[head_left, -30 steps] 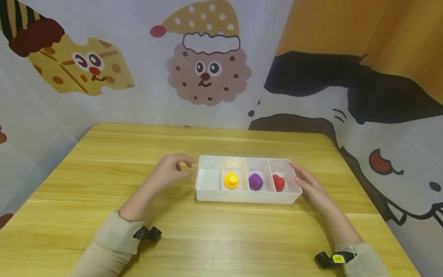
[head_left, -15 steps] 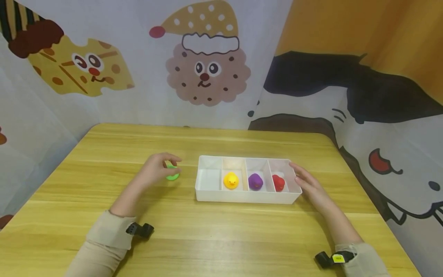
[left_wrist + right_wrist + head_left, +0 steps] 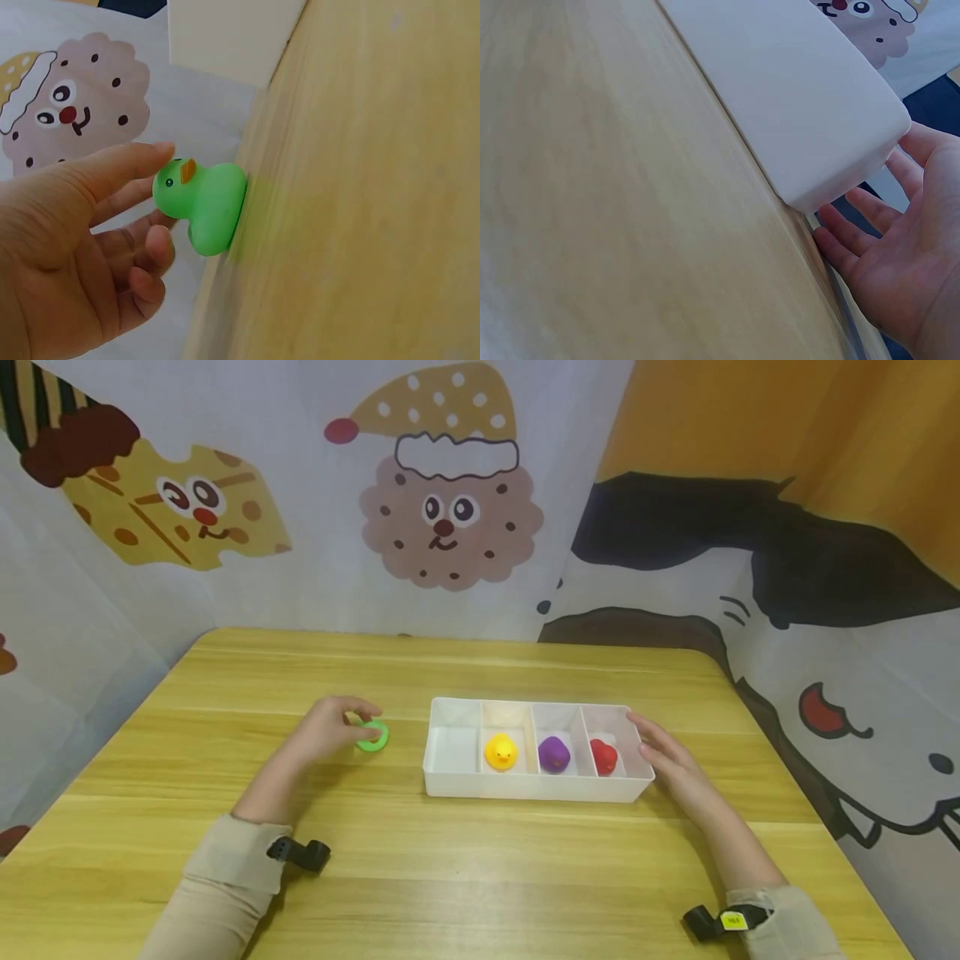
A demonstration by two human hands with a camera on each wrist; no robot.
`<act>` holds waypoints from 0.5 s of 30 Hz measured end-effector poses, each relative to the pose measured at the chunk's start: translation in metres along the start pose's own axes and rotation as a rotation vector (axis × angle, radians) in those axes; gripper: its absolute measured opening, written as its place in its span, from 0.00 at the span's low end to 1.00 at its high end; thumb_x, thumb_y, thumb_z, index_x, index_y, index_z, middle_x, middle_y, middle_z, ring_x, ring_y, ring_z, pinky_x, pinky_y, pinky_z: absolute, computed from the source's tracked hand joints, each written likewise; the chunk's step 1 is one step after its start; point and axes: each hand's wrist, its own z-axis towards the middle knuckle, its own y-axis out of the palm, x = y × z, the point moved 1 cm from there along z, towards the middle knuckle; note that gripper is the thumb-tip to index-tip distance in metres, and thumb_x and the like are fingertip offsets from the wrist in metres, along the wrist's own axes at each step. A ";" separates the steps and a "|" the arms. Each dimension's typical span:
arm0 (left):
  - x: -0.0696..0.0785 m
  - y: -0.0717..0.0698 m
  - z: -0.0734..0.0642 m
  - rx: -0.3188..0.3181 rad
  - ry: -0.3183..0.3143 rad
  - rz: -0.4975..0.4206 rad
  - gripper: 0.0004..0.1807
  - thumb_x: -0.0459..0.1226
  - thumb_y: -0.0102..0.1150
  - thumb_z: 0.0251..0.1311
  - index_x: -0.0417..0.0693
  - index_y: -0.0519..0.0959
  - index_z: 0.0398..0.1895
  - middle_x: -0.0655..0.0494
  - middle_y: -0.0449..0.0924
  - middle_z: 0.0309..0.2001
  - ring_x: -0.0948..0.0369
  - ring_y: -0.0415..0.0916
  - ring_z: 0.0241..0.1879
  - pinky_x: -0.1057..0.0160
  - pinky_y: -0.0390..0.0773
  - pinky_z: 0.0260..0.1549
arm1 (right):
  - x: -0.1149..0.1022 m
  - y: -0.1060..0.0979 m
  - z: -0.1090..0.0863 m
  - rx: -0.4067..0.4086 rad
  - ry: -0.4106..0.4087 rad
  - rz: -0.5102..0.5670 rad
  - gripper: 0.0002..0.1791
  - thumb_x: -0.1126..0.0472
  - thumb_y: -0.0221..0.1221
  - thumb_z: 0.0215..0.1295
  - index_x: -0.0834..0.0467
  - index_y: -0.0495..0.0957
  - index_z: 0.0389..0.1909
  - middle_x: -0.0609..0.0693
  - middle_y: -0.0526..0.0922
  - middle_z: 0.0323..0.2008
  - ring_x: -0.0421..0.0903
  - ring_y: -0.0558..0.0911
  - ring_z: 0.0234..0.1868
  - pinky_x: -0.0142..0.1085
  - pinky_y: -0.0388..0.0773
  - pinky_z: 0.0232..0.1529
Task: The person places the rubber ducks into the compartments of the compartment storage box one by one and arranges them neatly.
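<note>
A small green rubber duck (image 3: 217, 199) sits on the table left of the box, its orange beak and black eye showing in the left wrist view. My left hand (image 3: 333, 727) is around its head from above. The thumb tip is right at the top of the head, other fingers lie loosely curled behind it, and some fingertips are hidden. A white box with several compartments (image 3: 536, 787) stands at the centre. My right hand (image 3: 678, 768) rests its fingertips against the box's right end. In the right wrist view these fingers (image 3: 847, 232) lie along that end wall.
In the box sit a yellow duck (image 3: 501, 752), a purple duck (image 3: 554, 754) and a red duck (image 3: 603, 757), one per compartment; its leftmost compartment shows only bare walls. The wooden table (image 3: 465, 868) ends at a cartoon-print curtain (image 3: 315, 593).
My left hand has moved left from beside the box and drawn back over the green duck, bringing the duck into view. The right hand and the box have stayed put.
</note>
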 end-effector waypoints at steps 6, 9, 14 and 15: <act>-0.008 0.001 0.001 -0.022 -0.013 -0.041 0.16 0.38 0.68 0.56 0.40 0.82 0.45 0.50 0.80 0.42 0.53 0.72 0.37 0.59 0.75 0.33 | 0.000 0.000 0.000 0.004 0.007 -0.012 0.28 0.57 0.45 0.75 0.58 0.54 0.73 0.63 0.50 0.72 0.65 0.49 0.70 0.65 0.45 0.63; -0.010 0.001 0.001 -0.031 -0.011 -0.058 0.16 0.39 0.68 0.56 0.40 0.82 0.45 0.48 0.80 0.42 0.54 0.72 0.33 0.58 0.76 0.30 | 0.000 0.000 0.000 0.005 0.008 -0.012 0.28 0.57 0.45 0.75 0.57 0.54 0.73 0.63 0.50 0.72 0.64 0.49 0.70 0.65 0.45 0.63; -0.010 0.001 0.001 -0.036 -0.020 -0.077 0.16 0.39 0.68 0.56 0.40 0.82 0.45 0.48 0.79 0.42 0.55 0.72 0.29 0.58 0.77 0.27 | 0.000 0.000 -0.001 0.004 0.006 -0.005 0.28 0.57 0.45 0.75 0.58 0.54 0.73 0.64 0.50 0.72 0.64 0.49 0.70 0.65 0.45 0.63; -0.010 0.001 0.001 -0.033 -0.023 -0.076 0.15 0.39 0.68 0.56 0.40 0.82 0.44 0.48 0.79 0.41 0.55 0.73 0.29 0.58 0.77 0.26 | 0.000 0.000 -0.001 0.004 0.007 -0.005 0.28 0.57 0.45 0.75 0.58 0.54 0.73 0.64 0.50 0.72 0.64 0.49 0.70 0.65 0.46 0.63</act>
